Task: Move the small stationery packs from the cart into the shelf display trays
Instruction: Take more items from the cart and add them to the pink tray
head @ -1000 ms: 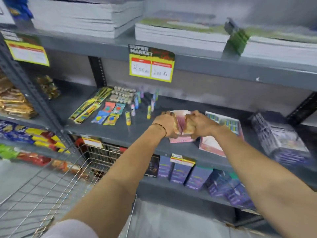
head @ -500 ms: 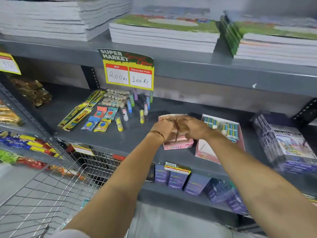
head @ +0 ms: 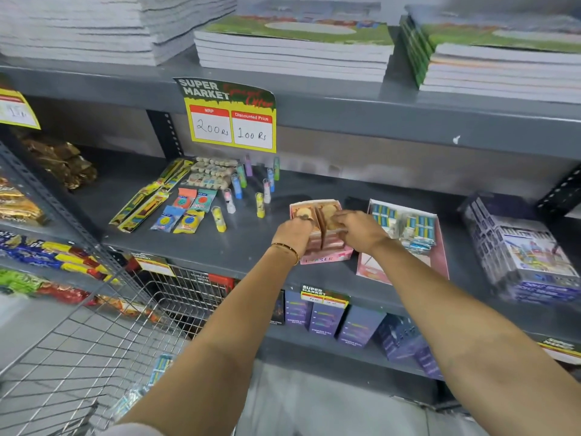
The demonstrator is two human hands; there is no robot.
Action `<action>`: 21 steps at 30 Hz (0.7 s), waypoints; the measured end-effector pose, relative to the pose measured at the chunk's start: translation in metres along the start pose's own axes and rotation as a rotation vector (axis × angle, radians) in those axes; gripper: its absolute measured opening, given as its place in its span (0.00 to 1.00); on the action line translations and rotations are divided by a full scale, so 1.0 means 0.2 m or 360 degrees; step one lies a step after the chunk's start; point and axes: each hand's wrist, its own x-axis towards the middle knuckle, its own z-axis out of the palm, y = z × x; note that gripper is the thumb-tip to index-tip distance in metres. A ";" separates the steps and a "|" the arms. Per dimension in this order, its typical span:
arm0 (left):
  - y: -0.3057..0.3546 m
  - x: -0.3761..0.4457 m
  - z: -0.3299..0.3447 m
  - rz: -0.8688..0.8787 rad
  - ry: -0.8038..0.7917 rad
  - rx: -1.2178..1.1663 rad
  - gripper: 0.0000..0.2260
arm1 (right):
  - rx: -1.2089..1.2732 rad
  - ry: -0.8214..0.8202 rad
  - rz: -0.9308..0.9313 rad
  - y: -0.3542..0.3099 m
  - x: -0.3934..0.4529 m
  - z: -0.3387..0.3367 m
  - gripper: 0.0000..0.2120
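Left of the grip sits the wire cart point(head: 94, 357), with a few packs low inside. The left hand point(head: 294, 234) and right hand point(head: 358, 229) are both curled around small pink eraser packs point(head: 327, 220), pressing two rows into the pink display tray point(head: 327, 259). They look light, stiff and a bit slick, so I'd pinch the short sides. The bigger tray point(head: 440, 262) is just right of the grip.

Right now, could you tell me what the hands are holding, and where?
Both hands, left and right, grip small tan stationery packs by their tops inside the pink cardboard display tray.
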 end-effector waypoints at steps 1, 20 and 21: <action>0.00 0.00 0.00 -0.0005 -0.0001 -0.0011 0.14 | 0.0011 0.0001 0.0005 0.00 0.00 0.00 0.15; -0.11 -0.09 0.14 -0.0025 0.0160 -0.0286 0.30 | -0.0025 0.0368 -0.0213 -0.19 -0.06 -0.01 0.22; -0.14 -0.13 0.15 -0.0049 0.0187 -0.0276 0.32 | -0.0056 0.0405 -0.0269 -0.24 -0.06 0.00 0.21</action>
